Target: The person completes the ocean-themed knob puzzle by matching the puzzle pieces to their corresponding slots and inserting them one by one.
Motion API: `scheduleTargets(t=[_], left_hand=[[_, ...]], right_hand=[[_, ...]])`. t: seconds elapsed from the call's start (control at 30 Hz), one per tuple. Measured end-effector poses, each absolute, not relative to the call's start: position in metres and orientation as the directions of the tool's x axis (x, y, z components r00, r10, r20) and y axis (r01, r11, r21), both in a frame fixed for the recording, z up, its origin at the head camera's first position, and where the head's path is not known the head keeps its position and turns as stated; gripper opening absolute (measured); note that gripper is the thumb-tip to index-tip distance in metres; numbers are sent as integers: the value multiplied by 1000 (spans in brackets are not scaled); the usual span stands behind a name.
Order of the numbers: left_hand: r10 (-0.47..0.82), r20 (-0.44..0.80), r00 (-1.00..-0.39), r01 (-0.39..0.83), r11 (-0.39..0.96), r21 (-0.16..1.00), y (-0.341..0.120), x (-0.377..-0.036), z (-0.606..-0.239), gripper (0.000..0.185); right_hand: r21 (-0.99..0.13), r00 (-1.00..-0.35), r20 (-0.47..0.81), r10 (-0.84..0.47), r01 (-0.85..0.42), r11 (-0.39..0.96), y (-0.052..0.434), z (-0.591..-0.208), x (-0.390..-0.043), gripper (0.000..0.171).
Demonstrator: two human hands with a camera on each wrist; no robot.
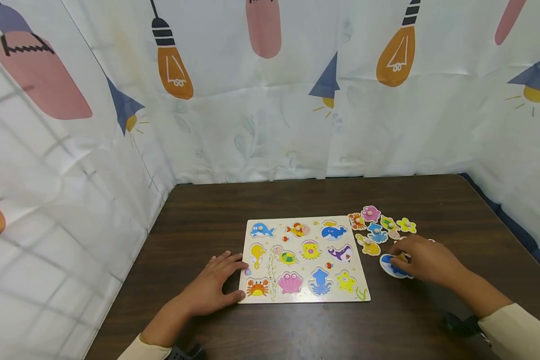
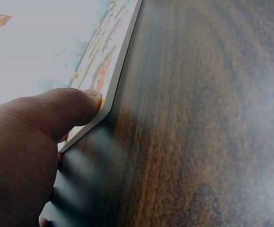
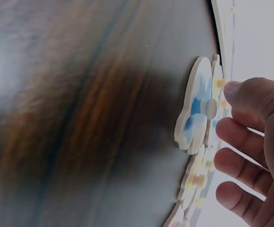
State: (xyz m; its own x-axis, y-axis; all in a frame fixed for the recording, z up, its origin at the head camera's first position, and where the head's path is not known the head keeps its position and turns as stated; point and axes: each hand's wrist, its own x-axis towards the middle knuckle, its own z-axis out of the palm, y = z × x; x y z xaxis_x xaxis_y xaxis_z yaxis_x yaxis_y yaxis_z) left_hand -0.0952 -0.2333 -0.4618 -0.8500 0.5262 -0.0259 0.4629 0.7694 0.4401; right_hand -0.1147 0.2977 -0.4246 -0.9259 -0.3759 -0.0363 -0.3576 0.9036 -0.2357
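Now R hand (image 1: 425, 261) at blue pc (image 1: 390, 266)

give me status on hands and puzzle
Left hand open, steadying board edge. Right hand open, reaching blue piece, not gripped. Loose pieces beside board, nothing blocking.

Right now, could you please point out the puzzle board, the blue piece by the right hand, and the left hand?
puzzle board (image 1: 303, 260), head view, on its printed face, mid-board.
blue piece (image 1: 389, 267), head view, on its visible left part beside the right hand's fingers.
left hand (image 1: 209, 287), head view, on the back of the hand.
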Motion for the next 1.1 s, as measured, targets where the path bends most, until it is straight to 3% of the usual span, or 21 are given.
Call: scheduleTargets(t=[0.77,1.1], left_hand=[[520,-27,-854,457,773,439,-232,-94,-460,60],[522,-31,-852,456,771,444,-232,-94,-461,60]], right_hand=[[-205,-922,-21,-387,-375,904,302,-437,-105,13],[-181,-907,61,-416,-420,889,296,-428,-111,14]])
